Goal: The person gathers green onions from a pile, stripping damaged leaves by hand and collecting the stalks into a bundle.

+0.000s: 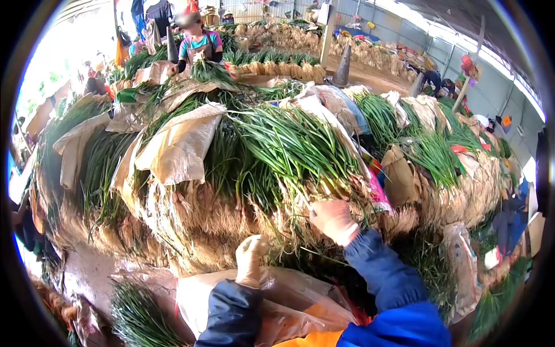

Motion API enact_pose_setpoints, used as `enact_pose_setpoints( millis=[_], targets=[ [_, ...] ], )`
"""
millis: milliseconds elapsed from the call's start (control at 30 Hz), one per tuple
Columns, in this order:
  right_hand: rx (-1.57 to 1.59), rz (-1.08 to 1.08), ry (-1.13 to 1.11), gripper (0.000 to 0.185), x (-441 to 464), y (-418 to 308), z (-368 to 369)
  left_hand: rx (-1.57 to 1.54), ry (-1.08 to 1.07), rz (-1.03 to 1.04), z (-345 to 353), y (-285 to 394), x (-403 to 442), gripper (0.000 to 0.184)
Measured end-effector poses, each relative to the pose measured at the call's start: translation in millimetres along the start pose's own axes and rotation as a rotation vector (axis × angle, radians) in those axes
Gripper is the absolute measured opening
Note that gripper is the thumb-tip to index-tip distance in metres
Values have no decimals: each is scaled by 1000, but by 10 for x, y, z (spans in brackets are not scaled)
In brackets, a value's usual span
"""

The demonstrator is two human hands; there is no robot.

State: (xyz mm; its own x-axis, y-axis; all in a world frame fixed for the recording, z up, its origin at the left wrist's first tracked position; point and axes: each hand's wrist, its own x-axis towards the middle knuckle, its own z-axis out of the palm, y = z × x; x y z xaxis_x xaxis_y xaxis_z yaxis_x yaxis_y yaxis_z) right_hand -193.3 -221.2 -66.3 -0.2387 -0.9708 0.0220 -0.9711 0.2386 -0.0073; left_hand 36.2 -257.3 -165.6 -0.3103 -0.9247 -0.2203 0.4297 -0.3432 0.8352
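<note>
A large heap of green onions (298, 144) lies in front of me, green leaves upward and pale roots (196, 220) hanging toward me. My right hand (334, 221), in a light glove, is at the root end of the heap. Its fingers are closed around the pale end of a green onion (303, 196), partly hidden by the hand. Lower and to the left, my gloved left hand (251, 260) is curled closed above a clear plastic sheet (306, 301) over my lap. Whatever it may hold is hidden.
Woven sacks (182, 141) drape over the heap. Across it stands a person (199, 49) with green onions in front. More leaves (141, 312) lie on the floor at lower left. Dark cones (342, 66) and a post (328, 34) stand behind. Other people are at the far right.
</note>
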Motion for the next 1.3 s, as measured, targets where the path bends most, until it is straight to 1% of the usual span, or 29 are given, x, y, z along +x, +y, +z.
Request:
enact_pose_setpoints(
  millis=[33,100,167,200,233,300,333,433,467,500,567,600,633,700,733,767,800,833,867,900,967,1000,1033,1100,1133,1167,1233,1267,1300],
  targets=[
    [-93,-110,111,20,-111,-44,-18,17,-80,-53,123,-22,-13,18],
    [-37,-129,195,25,-173,-142,-32,-122,-188,-165,335,-189,50,21],
    [110,-36,197,25,77,-109,-111,-96,-195,-167,427,-345,143,23],
    [71,-37,273,25,261,-51,-17,-83,-187,-154,470,-384,167,20],
    [55,-1,183,23,424,-67,-81,-71,-176,-136,498,-397,182,19],
    [68,-170,329,22,842,74,257,-99,-231,-109,480,-415,132,19],
    [72,-87,211,19,959,11,203,-96,-229,-122,452,-402,105,20],
    [-16,-86,210,19,1073,28,88,-129,-196,-132,343,-406,70,21],
    [32,-44,153,22,928,8,-245,-102,-200,-119,331,-366,75,21],
    [84,-2,226,22,838,91,-319,-74,-205,-112,342,-323,62,21],
    [226,124,111,21,621,255,-458,-41,-263,-119,449,-270,46,25],
    [483,261,53,21,398,240,-472,-11,-319,-130,527,-265,18,28],
    [612,198,82,21,271,305,-245,156,-383,-30,624,-261,6,38],
    [643,63,143,21,8,225,95,58,-291,-175,874,-336,-58,48],
    [573,55,181,21,-78,148,221,-35,-352,-252,912,-414,-19,53],
    [507,41,214,21,-138,71,315,-52,-433,-223,899,-424,-6,50],
    [507,67,176,21,-174,15,312,-27,-413,-202,788,-636,77,47],
    [523,68,162,21,-187,-16,334,3,-392,-178,768,-616,76,44],
    [509,0,192,21,-190,-53,354,25,-334,-273,711,-590,5,32],
    [494,-70,226,22,-200,-104,378,35,-317,-277,665,-540,-28,32],
    [483,-88,248,22,-207,-234,410,75,-299,-250,618,-429,-58,36],
    [500,-112,253,24,-215,-286,423,-52,-219,-320,635,-369,-82,36],
    [516,-135,260,25,-218,-327,431,-80,-206,-342,575,-312,-58,37],
    [536,-134,255,25,-184,-369,490,-188,-79,-361,612,-308,-66,16],
    [588,-87,210,23,-175,-391,532,-174,-84,-368,553,-380,-23,16],
    [640,-36,165,22,-170,-391,601,-68,-149,-166,547,-391,3,13],
    [1465,86,69,18,-87,-309,894,-142,-46,-250,603,-283,-121,6],
    [1872,209,60,18,-77,-269,961,-140,-7,-257,630,-282,-160,7],
    [2258,408,31,19,-87,-185,1018,-145,38,-258,644,-297,-189,9]
  ],
)
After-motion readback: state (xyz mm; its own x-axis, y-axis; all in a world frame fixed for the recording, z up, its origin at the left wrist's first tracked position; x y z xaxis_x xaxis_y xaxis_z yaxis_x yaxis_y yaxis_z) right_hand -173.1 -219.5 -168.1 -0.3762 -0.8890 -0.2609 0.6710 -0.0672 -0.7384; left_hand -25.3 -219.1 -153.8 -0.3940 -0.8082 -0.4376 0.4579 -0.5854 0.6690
